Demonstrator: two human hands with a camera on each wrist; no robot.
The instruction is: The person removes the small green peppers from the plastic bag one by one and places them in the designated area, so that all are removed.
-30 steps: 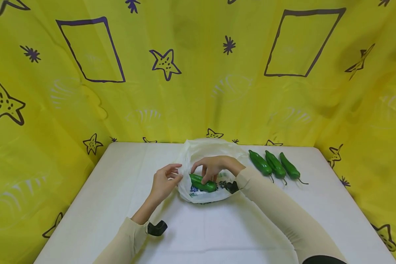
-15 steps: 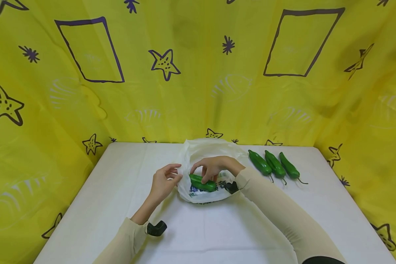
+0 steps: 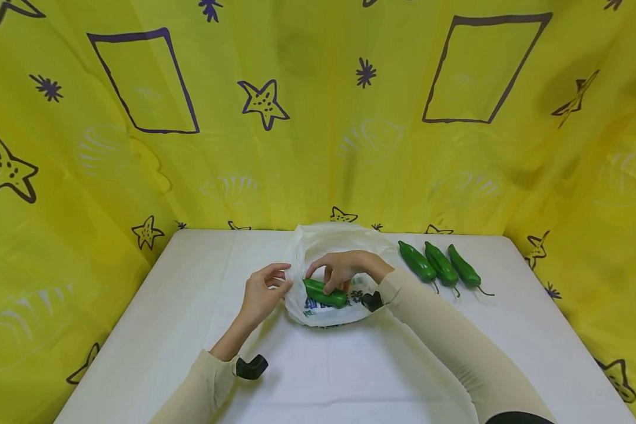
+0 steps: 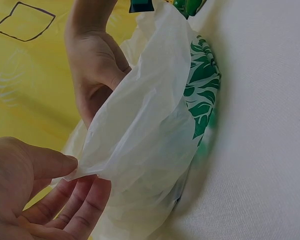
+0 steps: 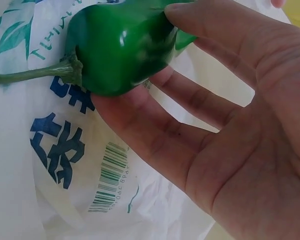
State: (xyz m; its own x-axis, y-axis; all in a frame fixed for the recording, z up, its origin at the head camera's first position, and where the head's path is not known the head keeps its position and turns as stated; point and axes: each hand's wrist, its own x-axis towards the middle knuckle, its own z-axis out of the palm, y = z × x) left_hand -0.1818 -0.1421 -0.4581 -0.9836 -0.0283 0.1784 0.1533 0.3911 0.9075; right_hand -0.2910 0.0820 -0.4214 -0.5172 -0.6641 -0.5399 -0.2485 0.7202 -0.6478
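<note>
A white plastic bag (image 3: 344,235) with green and blue print lies with its mouth spread wide on the table. My left hand (image 3: 262,291) pinches the bag's left rim between thumb and fingers, which the left wrist view shows up close. Inside the bag mouth, my right hand (image 3: 341,271) holds a green pepper (image 3: 325,294). In the right wrist view, thumb and fingers are curled round the pepper (image 5: 122,47), and its stem points left. Three more green peppers lie side by side to the right of the bag, the nearest pepper (image 3: 417,262) close to its rim.
A white cloth covers the table (image 3: 328,377). Yellow curtains (image 3: 318,118) with drawn stars and fish hang behind it and on both sides. Black wrist mounts sit on both arms, one mount (image 3: 251,367) on the left sleeve.
</note>
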